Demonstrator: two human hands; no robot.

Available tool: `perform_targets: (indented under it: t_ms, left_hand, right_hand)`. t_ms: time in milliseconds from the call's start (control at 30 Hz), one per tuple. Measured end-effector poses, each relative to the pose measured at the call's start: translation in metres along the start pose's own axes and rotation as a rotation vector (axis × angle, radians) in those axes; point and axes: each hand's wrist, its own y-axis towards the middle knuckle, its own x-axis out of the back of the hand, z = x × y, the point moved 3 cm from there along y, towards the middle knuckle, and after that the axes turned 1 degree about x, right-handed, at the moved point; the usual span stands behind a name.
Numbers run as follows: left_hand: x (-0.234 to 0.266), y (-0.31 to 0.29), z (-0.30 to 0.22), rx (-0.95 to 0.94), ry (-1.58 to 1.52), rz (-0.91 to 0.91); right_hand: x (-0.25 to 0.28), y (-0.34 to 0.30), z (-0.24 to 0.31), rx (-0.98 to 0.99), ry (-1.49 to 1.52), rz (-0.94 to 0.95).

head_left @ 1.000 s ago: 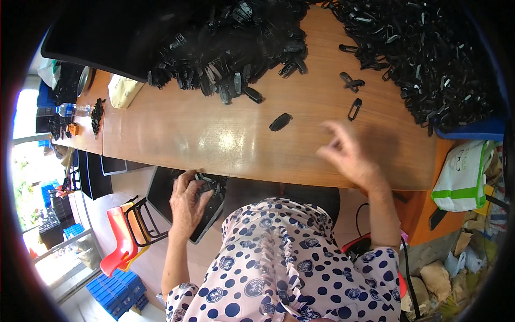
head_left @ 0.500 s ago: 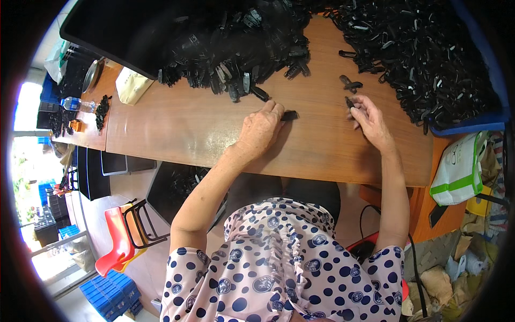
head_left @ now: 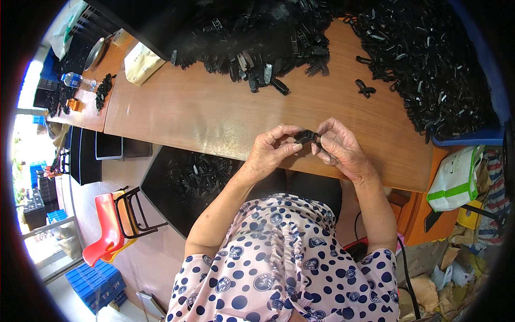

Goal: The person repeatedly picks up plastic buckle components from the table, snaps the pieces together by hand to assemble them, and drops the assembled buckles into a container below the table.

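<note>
Close to the table's front edge, my two hands meet around small black plastic parts. Between thumb and fingers, my left hand [head_left: 274,148] grips a black, elongated plastic piece [head_left: 304,136]. My right hand [head_left: 343,147] is pinched against that piece's right end; the smaller black part it carried is mostly hidden by the fingers. I cannot tell whether the two parts are joined. Beyond my hands lies a heap of black elongated pieces [head_left: 252,51], and at the right is a dense heap of small black parts [head_left: 429,70].
A couple of loose black parts [head_left: 365,88] lie crossed on the wooden table [head_left: 198,112]. A blue tray [head_left: 475,138] edges the right heap. A cream bag [head_left: 142,63] sits at the left, a black bin of parts [head_left: 185,182] below the table edge, a red chair [head_left: 107,225] farther left.
My right hand has come left and nearer to me with its small part. My left hand has lifted the elongated piece and brought it nearer, so both hands now meet.
</note>
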Motion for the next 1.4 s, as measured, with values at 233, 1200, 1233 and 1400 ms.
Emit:
perform_targets:
  t_ms: [233,1200,1233,1400]
  left_hand:
    - [0.002,-0.008,-0.004,-0.033,0.176,0.048]
    - [-0.028,-0.001,-0.022,-0.052,0.698,0.165]
    - [-0.028,-0.001,-0.021,-0.049,0.698,0.166]
    - [-0.032,0.001,-0.026,-0.282,0.878,0.234]
  right_hand:
    - [-0.001,-0.006,-0.001,-0.089,-0.036,0.042]
    - [0.025,-0.02,-0.006,-0.305,-0.062,-0.004]
    - [0.025,-0.02,-0.008,-0.307,-0.059,-0.005]
    - [0.024,-0.021,-0.02,-0.419,-0.036,-0.032]
